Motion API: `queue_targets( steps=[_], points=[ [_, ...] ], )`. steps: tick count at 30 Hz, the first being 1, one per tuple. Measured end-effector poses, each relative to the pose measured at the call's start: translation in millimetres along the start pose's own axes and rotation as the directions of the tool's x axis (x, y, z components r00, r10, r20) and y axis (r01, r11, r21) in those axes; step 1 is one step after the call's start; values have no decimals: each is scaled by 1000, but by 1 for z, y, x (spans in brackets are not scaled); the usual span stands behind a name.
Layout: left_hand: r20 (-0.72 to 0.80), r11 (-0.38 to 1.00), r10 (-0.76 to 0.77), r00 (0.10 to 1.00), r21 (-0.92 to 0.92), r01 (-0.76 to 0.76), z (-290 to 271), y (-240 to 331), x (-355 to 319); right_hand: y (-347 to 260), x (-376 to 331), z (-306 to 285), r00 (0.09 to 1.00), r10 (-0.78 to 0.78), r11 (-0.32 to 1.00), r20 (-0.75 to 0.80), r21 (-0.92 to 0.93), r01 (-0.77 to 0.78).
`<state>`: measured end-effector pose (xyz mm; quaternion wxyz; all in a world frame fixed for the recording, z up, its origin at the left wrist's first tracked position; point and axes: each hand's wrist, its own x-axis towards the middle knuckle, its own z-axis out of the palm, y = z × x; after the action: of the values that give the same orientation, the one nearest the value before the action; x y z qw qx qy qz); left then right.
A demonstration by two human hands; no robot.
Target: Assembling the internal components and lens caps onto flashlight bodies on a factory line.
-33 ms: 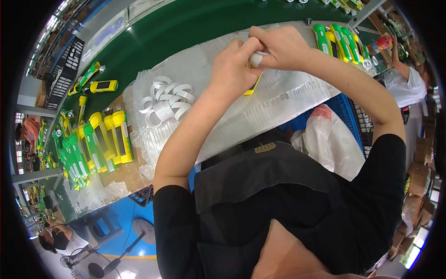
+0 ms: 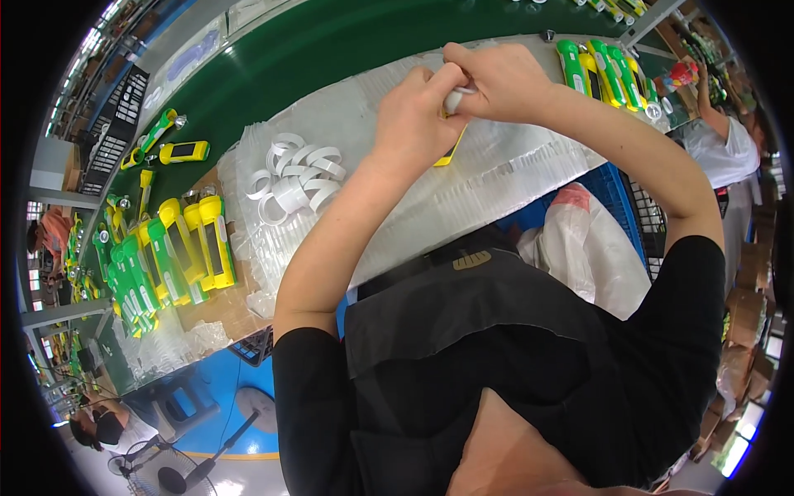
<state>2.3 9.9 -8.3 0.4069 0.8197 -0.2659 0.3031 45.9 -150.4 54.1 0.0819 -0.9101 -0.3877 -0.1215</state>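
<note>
My left hand (image 2: 416, 117) and my right hand (image 2: 503, 84) meet over the far part of the worktable, fingers closed and thumbs close together. Between them shows a bit of white strap (image 2: 453, 101), pinched by my right fingers. Below my left hand sticks out the end of a yellow flashlight-like device (image 2: 449, 155) with a dark panel; the rest is hidden by the hand that grips it. A loose pile of white strap loops (image 2: 291, 192) lies to the left of my left forearm.
Yellow and green flashlight-like devices (image 2: 172, 252) stand in rows at the left; more (image 2: 610, 73) lie at the far right. Plastic sheeting (image 2: 347, 107) covers the table, beside a green surface (image 2: 273, 78). A white sack (image 2: 587, 248) sits in a blue crate (image 2: 610, 198) below the table's edge.
Both hands stay in nearly the same place, still together. The white strap between them has shifted slightly, and less of it shows.
</note>
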Motion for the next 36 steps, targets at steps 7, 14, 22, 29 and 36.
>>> queue_targets(
  steps=[7,14,22,29,36],
  points=[
    [-99,991,-44,994,121,56,11,1,2,-1,17,-7,958,213,973,194,-134,-189],
    [-56,997,-54,997,-57,51,7,-5,0,11,9,-37,973,-217,872,82,464,155],
    [-58,997,-74,996,-29,72,5,-5,1,0,17,-41,928,130,990,349,8,-141],
    [-36,994,-73,997,-89,70,2,-7,2,3,16,-44,948,12,998,318,61,-33],
    [-15,985,-81,997,-157,78,-2,-8,1,9,7,-25,995,-92,966,42,244,79]
  ],
)
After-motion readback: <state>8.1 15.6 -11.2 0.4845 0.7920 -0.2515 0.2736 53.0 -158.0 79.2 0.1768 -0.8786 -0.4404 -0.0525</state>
